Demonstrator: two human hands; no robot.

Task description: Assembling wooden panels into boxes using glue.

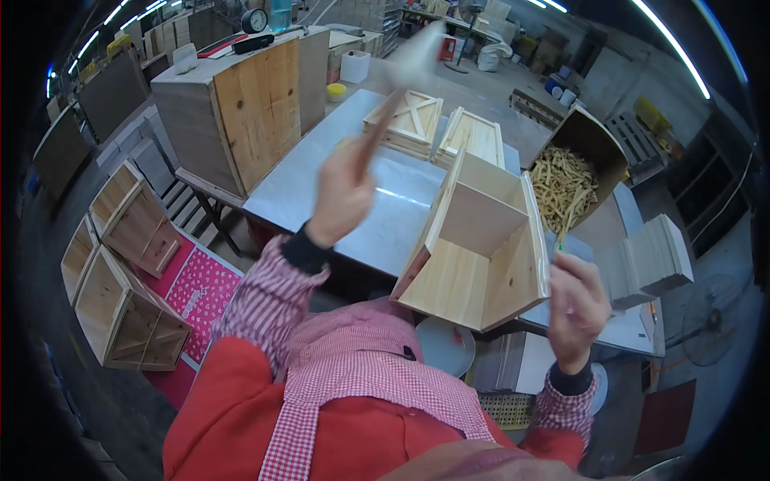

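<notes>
The open-fronted box of pale, knotty wood (511, 276), divided by an inner board, stands right of centre in the frame, on the grey metal-topped table (309, 164) and close to its near edge. The right hand (579, 309) is just beside the box's right wall, fingers curled; whether they pinch anything or touch the wood I cannot tell. A small green bit shows just above them. The left hand (343, 200), left of centre, has its fingers wrapped around the reddish-brown handle of a mallet (388, 112), whose pale head is blurred at upper centre.

For a clean strike, the box probably wants to sit flat and be braced, since a blow near the table edge could tip or shift it. The right fingertips should stay clear of the mallet's path, and short, square taps would likely spare the thin boards.

Farther out, a brown container of tangled yellowish strips (565, 180) lies at upper right, and pale slatted wooden panels (472, 138) rest beyond the box.
</notes>
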